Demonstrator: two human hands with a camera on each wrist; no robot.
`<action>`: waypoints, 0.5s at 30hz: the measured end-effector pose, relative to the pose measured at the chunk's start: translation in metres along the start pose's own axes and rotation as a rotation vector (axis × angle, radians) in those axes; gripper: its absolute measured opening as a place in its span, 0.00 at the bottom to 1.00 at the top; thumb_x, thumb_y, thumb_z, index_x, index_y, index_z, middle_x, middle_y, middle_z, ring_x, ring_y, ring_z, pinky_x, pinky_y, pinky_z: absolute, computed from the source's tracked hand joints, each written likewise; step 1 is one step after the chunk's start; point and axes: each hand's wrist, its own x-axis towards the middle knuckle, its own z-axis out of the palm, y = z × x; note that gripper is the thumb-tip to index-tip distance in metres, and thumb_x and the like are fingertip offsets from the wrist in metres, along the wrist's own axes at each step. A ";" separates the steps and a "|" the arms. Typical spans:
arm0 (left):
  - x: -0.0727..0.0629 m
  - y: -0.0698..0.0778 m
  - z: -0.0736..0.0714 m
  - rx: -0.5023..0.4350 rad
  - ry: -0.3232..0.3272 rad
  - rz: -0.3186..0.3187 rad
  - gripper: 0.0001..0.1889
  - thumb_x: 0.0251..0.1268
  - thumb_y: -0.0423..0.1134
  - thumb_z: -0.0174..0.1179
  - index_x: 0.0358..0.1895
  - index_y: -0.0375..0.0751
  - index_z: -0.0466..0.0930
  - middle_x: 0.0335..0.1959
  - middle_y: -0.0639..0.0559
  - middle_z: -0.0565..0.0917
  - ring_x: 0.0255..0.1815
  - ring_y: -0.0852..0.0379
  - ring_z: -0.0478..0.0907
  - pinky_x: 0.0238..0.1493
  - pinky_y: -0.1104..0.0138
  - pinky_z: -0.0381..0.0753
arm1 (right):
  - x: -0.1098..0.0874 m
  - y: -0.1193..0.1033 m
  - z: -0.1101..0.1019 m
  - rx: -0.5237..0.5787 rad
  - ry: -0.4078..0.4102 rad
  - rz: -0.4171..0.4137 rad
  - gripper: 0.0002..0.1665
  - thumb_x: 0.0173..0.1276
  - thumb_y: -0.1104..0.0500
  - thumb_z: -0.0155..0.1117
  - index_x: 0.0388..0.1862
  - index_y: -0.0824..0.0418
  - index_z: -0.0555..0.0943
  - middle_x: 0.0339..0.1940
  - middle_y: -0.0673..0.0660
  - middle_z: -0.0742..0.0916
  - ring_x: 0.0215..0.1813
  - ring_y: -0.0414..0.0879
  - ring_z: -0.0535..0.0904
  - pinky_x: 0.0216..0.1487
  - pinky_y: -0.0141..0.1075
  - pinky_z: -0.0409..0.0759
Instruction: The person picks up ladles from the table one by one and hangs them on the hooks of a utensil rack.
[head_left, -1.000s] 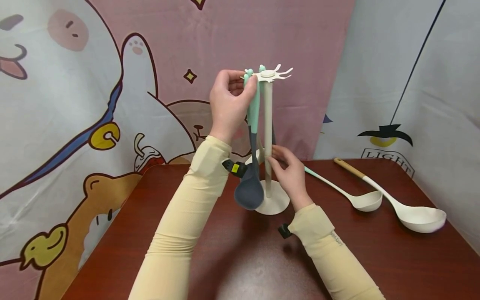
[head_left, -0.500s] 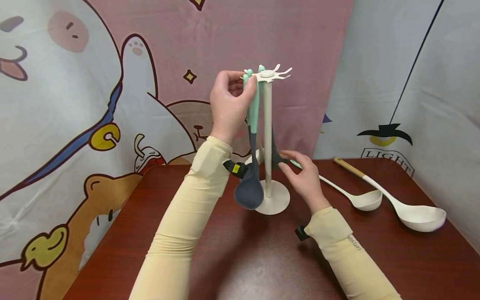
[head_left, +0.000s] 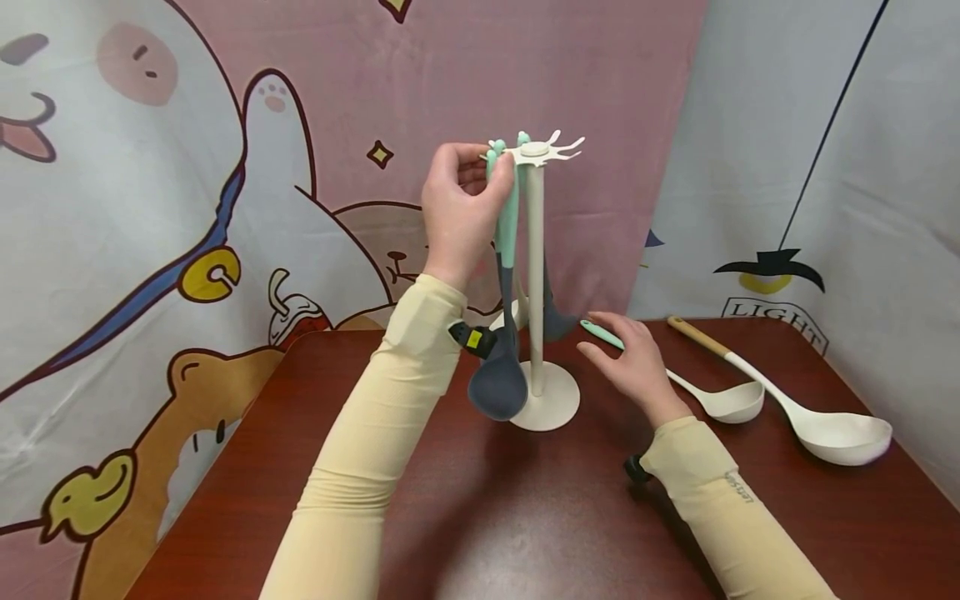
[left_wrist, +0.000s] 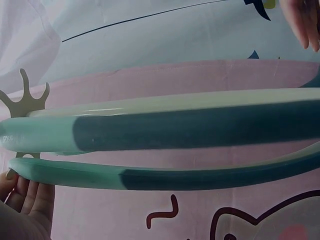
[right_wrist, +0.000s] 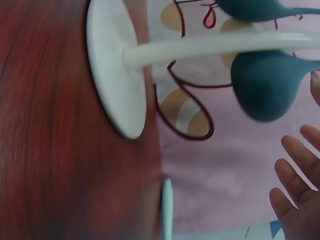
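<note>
A cream utensil stand (head_left: 536, 275) with a hooked top and a round base stands on the table, grey-and-mint utensils hanging from it. My left hand (head_left: 459, 204) is up at the hooks, thumb and fingers pinching the mint handle of a grey ladle (head_left: 498, 387). In the left wrist view, two mint handles run side by side, with the left fingers (left_wrist: 31, 200) at the end of the lower one. To the right of the stand, my right hand (head_left: 633, 360) hovers with fingers spread, holding nothing. Close to it hangs another dark utensil head (right_wrist: 265, 87).
A white ladle (head_left: 735, 403) with a mint handle lies right of the stand, its handle partly behind my right hand. Farther right is a larger white ladle (head_left: 843, 437) with a wooden handle. Cartoon-printed cloth (head_left: 592, 67) hangs behind the brown table (head_left: 525, 517).
My right hand has moved away from the stand's post to the right, past the hanging dark utensil, its fingers spreading. The left hand stays at the hooks.
</note>
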 end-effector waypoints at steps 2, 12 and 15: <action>0.000 0.000 0.000 -0.001 0.004 0.001 0.14 0.63 0.38 0.65 0.47 0.33 0.78 0.39 0.48 0.80 0.40 0.56 0.79 0.44 0.67 0.79 | 0.000 0.006 -0.001 -0.027 -0.025 0.019 0.32 0.66 0.49 0.71 0.65 0.60 0.76 0.63 0.63 0.79 0.67 0.64 0.67 0.64 0.58 0.63; -0.001 0.000 0.001 -0.009 0.003 0.003 0.14 0.63 0.38 0.64 0.47 0.33 0.77 0.39 0.48 0.80 0.40 0.55 0.79 0.45 0.65 0.80 | -0.005 0.034 -0.005 -0.142 -0.136 0.101 0.40 0.66 0.46 0.70 0.68 0.66 0.70 0.66 0.69 0.74 0.69 0.69 0.61 0.68 0.60 0.57; -0.002 0.000 0.002 -0.008 0.002 0.004 0.14 0.64 0.38 0.64 0.47 0.34 0.77 0.39 0.48 0.80 0.40 0.55 0.79 0.44 0.65 0.80 | -0.007 0.040 -0.007 -0.180 -0.162 0.104 0.42 0.65 0.45 0.70 0.69 0.66 0.70 0.66 0.69 0.73 0.69 0.69 0.61 0.68 0.61 0.57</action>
